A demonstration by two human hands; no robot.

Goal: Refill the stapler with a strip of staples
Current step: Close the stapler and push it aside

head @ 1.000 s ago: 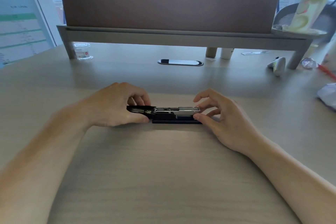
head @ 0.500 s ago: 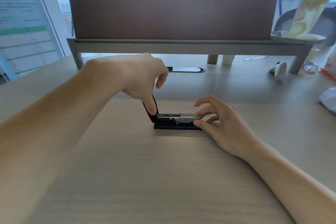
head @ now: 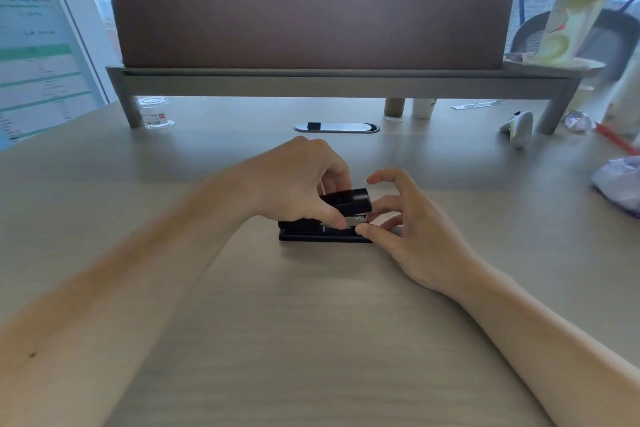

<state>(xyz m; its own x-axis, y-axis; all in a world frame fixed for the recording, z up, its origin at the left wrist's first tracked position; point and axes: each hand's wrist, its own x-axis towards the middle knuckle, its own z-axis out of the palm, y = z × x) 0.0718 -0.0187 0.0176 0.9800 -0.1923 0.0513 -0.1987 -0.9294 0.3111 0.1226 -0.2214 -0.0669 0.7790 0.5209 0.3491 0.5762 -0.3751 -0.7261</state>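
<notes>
Dim backlit daylight, warped soft edges

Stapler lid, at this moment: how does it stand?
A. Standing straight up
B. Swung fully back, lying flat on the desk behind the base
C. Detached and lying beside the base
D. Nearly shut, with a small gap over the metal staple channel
D: the black lid sits tilted just above the silver staple channel, gripped by the left hand, while the right hand steadies the stapler's front end on the desk.
</notes>
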